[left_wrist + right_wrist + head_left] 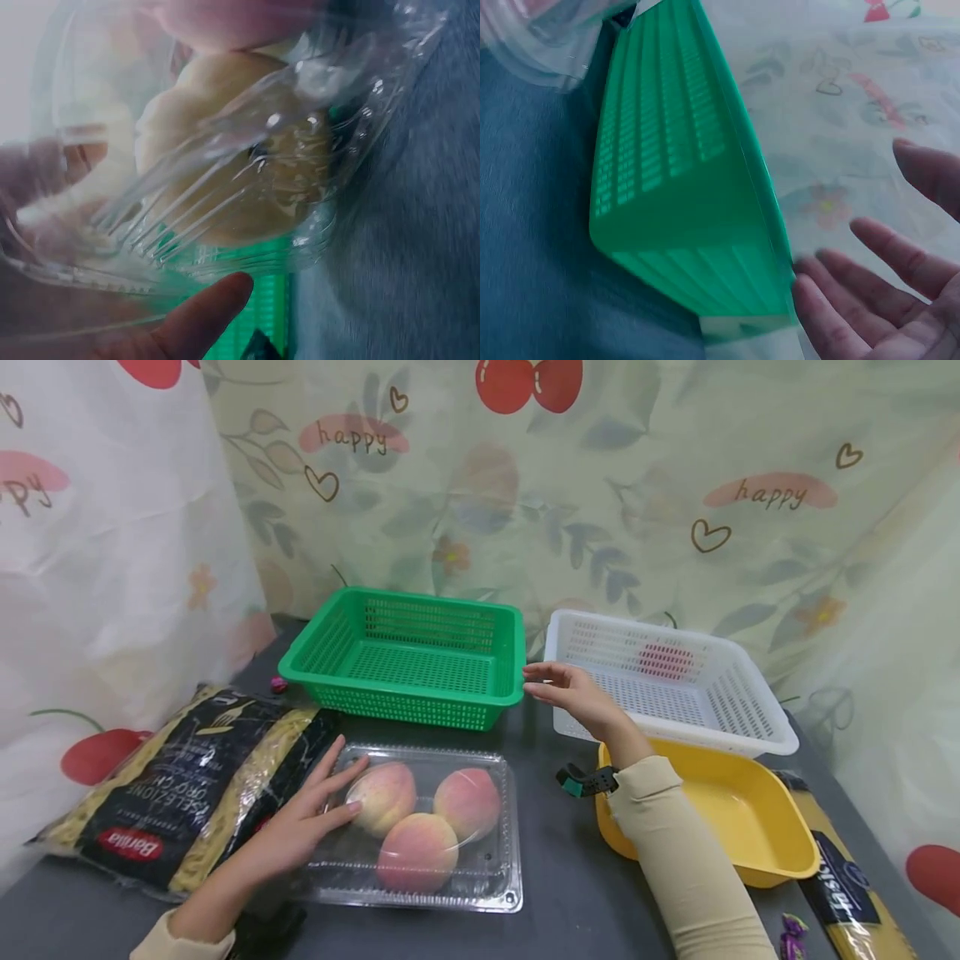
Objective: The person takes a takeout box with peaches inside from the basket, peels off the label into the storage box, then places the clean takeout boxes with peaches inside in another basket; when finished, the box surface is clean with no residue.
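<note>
My left hand (300,818) lies with spread fingers on the left side of a clear plastic box (487,877). Inside the box are three peaches (417,853), seen through the lid. In the left wrist view a finger (214,311) shows below the box's ridged edge, and part of the hand is blurred behind plastic. My right hand (573,693), fingers loosely extended, is at the right end of a green basket (397,703). Its fingertips are at the basket's rim in the right wrist view; whether they touch it I cannot tell.
Left of the box lies a Barilla pasta bag (165,802). A white basket (750,739) and a yellow basin (776,872) stand at the right, with a pasta packet (847,881) beyond. Wrapped candies (792,935) lie on the dark table (562,893). A printed curtain (465,485) hangs behind.
</note>
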`<action>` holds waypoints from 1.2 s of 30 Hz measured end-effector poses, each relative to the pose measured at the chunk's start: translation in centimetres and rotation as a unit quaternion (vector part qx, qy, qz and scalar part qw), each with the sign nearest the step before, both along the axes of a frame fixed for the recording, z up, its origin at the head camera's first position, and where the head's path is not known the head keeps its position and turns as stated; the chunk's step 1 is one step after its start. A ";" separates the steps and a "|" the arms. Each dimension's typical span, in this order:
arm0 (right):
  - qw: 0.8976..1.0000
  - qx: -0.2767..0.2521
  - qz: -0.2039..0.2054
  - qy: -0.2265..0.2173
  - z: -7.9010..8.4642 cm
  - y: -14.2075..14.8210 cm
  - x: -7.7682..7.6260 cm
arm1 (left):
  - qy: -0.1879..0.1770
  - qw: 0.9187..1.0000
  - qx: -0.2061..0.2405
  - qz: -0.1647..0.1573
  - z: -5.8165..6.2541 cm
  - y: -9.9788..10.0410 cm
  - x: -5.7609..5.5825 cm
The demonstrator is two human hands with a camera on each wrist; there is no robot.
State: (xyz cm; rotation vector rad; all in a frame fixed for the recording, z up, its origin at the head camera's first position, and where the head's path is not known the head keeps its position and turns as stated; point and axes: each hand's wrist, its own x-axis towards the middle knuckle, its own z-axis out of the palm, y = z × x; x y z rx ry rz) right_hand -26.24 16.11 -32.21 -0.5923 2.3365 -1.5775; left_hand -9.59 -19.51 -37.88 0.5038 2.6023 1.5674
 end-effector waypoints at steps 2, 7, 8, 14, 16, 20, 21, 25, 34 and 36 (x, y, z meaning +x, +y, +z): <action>1.000 -0.005 0.000 -0.007 0.0 -0.7 -0.3 | -0.008 1.000 -0.003 -0.001 0.0 -0.5 0.2; 1.000 -0.014 -0.008 -0.026 -0.1 -2.3 -1.2 | -0.017 1.000 0.004 -0.006 0.2 -1.3 0.7; 0.999 -0.011 -0.015 -0.029 -0.2 -2.7 -1.4 | -0.016 1.000 0.005 -0.007 0.3 -1.4 0.8; 0.997 0.026 -0.068 -0.014 -1.1 -4.9 -2.6 | -0.010 1.000 0.006 -0.005 0.2 -2.2 1.2; 0.996 0.032 -0.080 -0.005 -1.5 -5.5 -2.8 | -0.006 1.000 0.003 -0.002 0.2 -2.4 1.3; 0.994 0.044 -0.097 0.004 -2.3 -6.1 -3.4 | -0.007 1.000 0.002 0.008 0.3 -2.6 1.5; 0.994 0.047 -0.102 0.009 -2.5 -6.3 -3.5 | -0.009 1.000 0.000 0.012 0.3 -2.6 1.5; 0.990 0.057 -0.123 0.025 -3.1 -6.6 -3.8 | -0.023 0.999 0.006 0.034 0.3 -2.6 1.7; 0.989 0.033 -0.140 0.040 -4.4 -6.9 -4.9 | -0.064 0.996 0.027 0.060 -0.1 -2.4 2.2; 0.989 0.031 -0.140 0.041 -4.2 -6.8 -4.8 | -0.071 0.995 0.037 0.054 -0.2 -2.4 2.4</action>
